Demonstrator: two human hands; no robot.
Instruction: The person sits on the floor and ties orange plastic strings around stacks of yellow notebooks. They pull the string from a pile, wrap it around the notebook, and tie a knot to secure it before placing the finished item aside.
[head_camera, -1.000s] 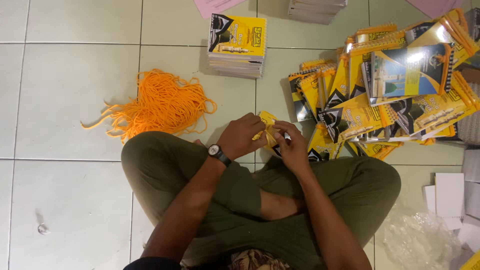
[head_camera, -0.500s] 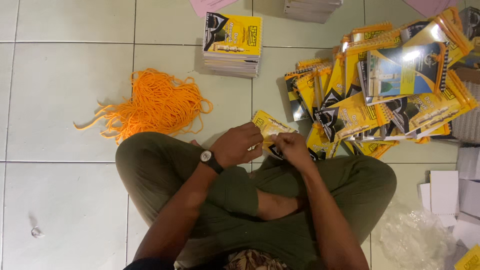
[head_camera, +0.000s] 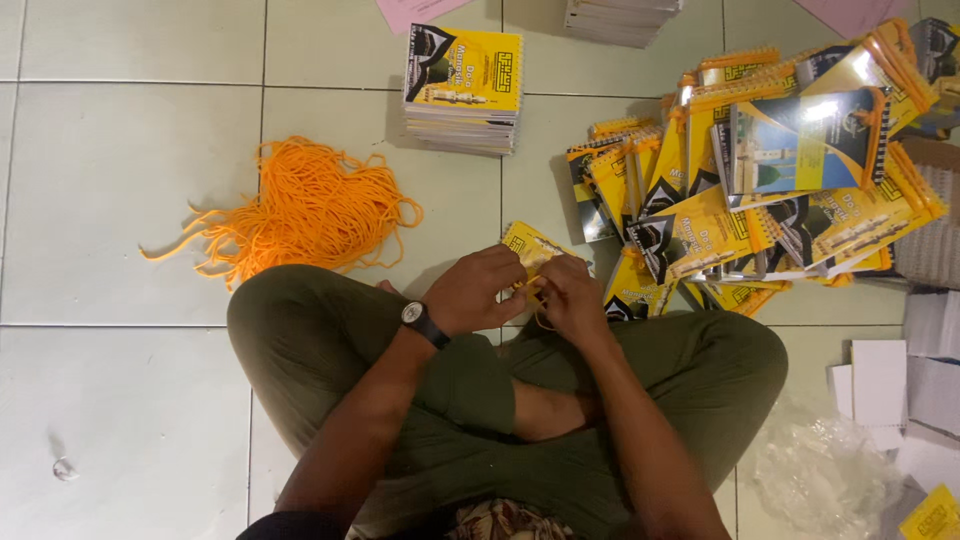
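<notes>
Head view, looking down at a person sitting cross-legged on a pale tiled floor, olive trousers. Left hand, black wristwatch on the wrist, fingers curled closed and pinching the near edge of a small yellow booklet. Right hand also curled, fingertips meeting the left ones at the same edge of the booklet; both hands touch each other there. A thin loop of orange string hangs below the fingers, between the two hands. The booklet sits just above the knees, in front of the shins, tilted, mostly covered by the hands; only its far corner shows.

Left of the hands, well apart, a loose tangle of orange cord lies on the floor. Straight ahead, a neat stack of yellow-and-black booklets. To the right, a big messy heap of the same booklets with orange spiral edges, near the right hand but not touching it. Lower right: white card pieces and crumpled clear plastic wrap.

Hard to tell: exact finger grip on the string, hidden under the knuckles. Palms not visible. Pink sheets at the top edge, a grey stack at top centre and a yellow item at the bottom right corner are cut off by the frame.
</notes>
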